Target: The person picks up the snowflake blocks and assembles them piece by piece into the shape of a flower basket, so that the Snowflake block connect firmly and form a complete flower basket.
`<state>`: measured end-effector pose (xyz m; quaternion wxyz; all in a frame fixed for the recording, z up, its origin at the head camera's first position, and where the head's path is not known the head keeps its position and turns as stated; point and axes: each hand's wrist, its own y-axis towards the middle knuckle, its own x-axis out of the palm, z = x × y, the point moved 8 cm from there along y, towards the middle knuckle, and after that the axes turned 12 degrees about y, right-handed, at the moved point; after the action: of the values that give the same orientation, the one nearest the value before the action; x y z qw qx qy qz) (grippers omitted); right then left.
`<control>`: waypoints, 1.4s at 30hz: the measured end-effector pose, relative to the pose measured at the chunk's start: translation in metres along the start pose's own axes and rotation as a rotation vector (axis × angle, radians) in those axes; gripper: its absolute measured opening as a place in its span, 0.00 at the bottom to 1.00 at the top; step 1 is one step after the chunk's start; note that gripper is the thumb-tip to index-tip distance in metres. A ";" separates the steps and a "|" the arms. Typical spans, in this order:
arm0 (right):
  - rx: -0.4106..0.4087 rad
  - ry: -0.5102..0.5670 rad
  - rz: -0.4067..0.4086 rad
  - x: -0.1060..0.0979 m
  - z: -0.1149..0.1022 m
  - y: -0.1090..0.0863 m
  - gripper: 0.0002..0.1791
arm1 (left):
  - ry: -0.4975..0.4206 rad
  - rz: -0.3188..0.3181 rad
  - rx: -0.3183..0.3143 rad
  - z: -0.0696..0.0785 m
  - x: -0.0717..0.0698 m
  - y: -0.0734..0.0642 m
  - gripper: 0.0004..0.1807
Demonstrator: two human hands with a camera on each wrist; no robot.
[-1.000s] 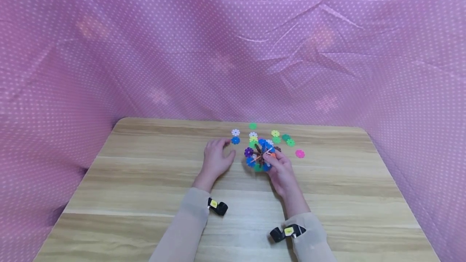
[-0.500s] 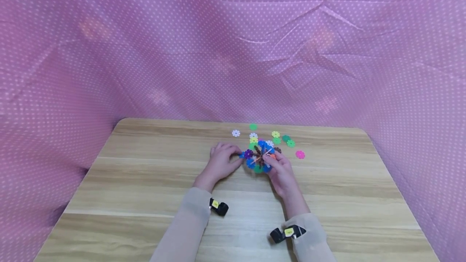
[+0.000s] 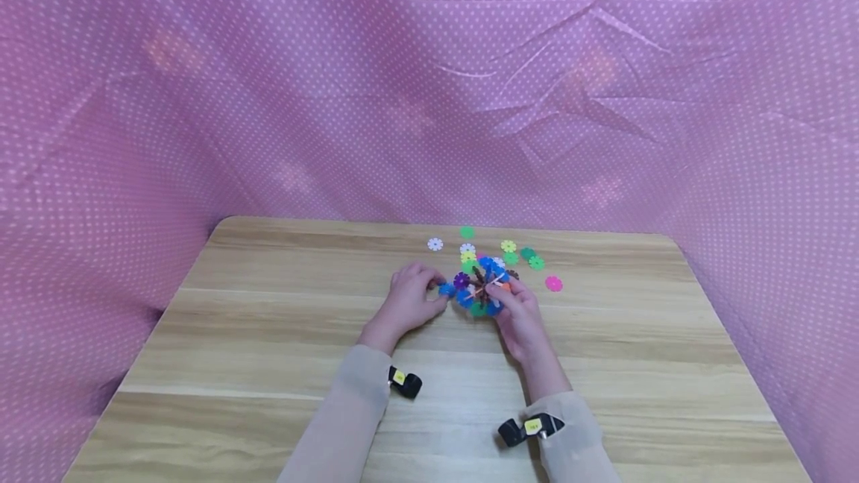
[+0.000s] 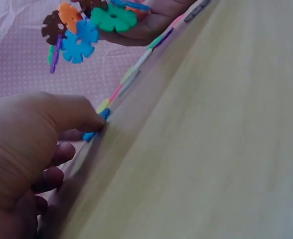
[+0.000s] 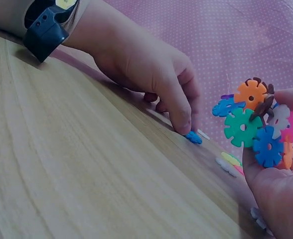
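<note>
My right hand (image 3: 518, 319) grips a round cluster of interlocking plastic snowflake discs (image 3: 480, 291), in blue, brown, orange, green, purple and white. It is held above the table. The right wrist view shows its green disc (image 5: 242, 127) and orange disc (image 5: 251, 93), with the fingers supporting it from beneath and behind. To the left, my left hand (image 3: 408, 302) pinches a loose blue snowflake disc (image 3: 446, 289) between thumb and fingers. In the left wrist view this blue disc (image 4: 96, 125) is low at the tabletop, partly covered by the fingertips. A small gap separates it from the cluster.
Several loose discs lie behind the hands, among them a white disc (image 3: 435, 244), a light green disc (image 3: 467, 232), a yellow disc (image 3: 508, 246) and a pink disc (image 3: 553, 284). The wooden table (image 3: 268, 319) ends at a pink dotted curtain (image 3: 335, 95).
My left hand has picked up the blue disc from beside the white one and brought it right and nearer, close to the cluster. My right hand stays nearly still with the cluster.
</note>
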<state>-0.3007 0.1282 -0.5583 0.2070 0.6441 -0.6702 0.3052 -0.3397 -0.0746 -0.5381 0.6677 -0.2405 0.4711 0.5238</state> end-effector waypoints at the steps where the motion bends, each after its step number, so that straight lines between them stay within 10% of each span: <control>1: -0.002 0.001 0.002 0.000 0.000 0.000 0.17 | -0.031 -0.003 -0.009 0.000 0.000 0.000 0.14; 13: -0.050 -0.007 0.043 -0.003 -0.004 0.000 0.32 | -0.504 0.138 -0.065 0.007 -0.031 -0.004 0.04; 42: -0.217 -0.195 0.055 0.001 -0.011 -0.004 0.27 | -0.314 0.180 0.243 0.052 -0.043 -0.011 0.06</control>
<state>-0.2985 0.1348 -0.5496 0.2008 0.6260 -0.7336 0.1723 -0.3103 -0.0564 -0.4796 0.7073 -0.0308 0.4407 0.5518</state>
